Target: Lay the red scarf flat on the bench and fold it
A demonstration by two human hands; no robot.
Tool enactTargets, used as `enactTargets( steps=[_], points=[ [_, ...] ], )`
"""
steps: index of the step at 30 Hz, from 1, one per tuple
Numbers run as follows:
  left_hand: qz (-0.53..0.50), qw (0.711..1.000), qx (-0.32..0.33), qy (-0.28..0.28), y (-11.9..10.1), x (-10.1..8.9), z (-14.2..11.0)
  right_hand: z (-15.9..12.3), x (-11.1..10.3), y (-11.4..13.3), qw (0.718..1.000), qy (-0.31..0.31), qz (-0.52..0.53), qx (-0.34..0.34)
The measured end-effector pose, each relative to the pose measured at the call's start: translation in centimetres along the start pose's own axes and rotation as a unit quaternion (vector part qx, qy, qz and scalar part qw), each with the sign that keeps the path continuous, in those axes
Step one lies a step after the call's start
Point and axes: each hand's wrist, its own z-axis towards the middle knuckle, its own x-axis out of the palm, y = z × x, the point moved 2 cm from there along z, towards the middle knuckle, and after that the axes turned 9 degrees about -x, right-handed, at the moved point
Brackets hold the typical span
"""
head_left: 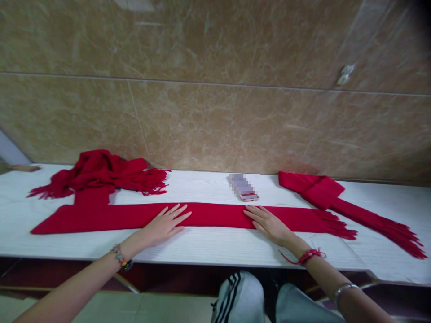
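A long red scarf (215, 215) lies flat across the white table, its fringe at the right end. My left hand (166, 223) rests on it left of the middle, fingers spread, with a ring on one finger. Farther right, my right hand (267, 223) lies flat on the same scarf with its fingers stretched out. Neither hand grips the cloth. At the left end the scarf turns back at a slanted fold, and a strip runs up toward a crumpled heap of red fringed cloth (101, 172).
Another red scarf (321, 190), folded with its fringe trailing right, lies at the back right. A phone (244, 187) sits near the wall behind the flat scarf. The white table (215, 249) stands against a brown marbled wall (215, 121) with a socket (345, 75).
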Motion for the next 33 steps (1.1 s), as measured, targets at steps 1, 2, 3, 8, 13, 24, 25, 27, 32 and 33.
enactTargets(
  steps=[1,2,3,8,13,24,25,27,32,33],
  points=[
    [0.003,1.000,-0.008,-0.010,1.1,0.4,-0.8,0.0,0.1,0.0,1.000,-0.004,0.000,-0.001],
    [0.006,1.000,-0.019,-0.019,2.2,0.8,-1.5,0.0,0.1,-0.1,1.000,-0.006,-0.001,-0.002],
    [0.010,0.999,-0.032,-0.027,3.1,1.2,-2.2,0.0,0.2,-0.1,1.000,-0.007,-0.001,-0.003],
    [0.038,0.988,-0.140,-0.054,8.0,2.6,-6.1,0.1,0.2,-0.1,1.000,-0.019,-0.006,-0.012],
    [0.042,0.944,-0.326,-0.029,14.2,2.5,-10.0,-0.7,0.3,-0.5,0.998,-0.047,-0.018,-0.025],
    [-0.022,0.961,-0.271,-0.049,6.9,1.2,-5.0,14.4,0.7,11.7,0.994,-0.047,0.021,-0.095],
    [-0.028,0.965,-0.256,-0.045,6.4,1.6,-4.6,15.5,1.1,12.8,0.993,-0.029,0.028,-0.108],
    [-0.024,0.966,-0.253,-0.046,6.5,2.4,-4.5,16.6,2.0,13.8,0.991,0.005,0.036,-0.131],
    [-0.014,0.925,-0.380,-0.008,11.9,2.6,-8.0,14.9,2.4,12.3,0.987,0.037,0.046,-0.150],
    [-0.013,0.912,-0.410,-0.003,13.2,2.3,-9.0,14.4,2.2,12.0,0.987,0.041,0.050,-0.147]
  ],
)
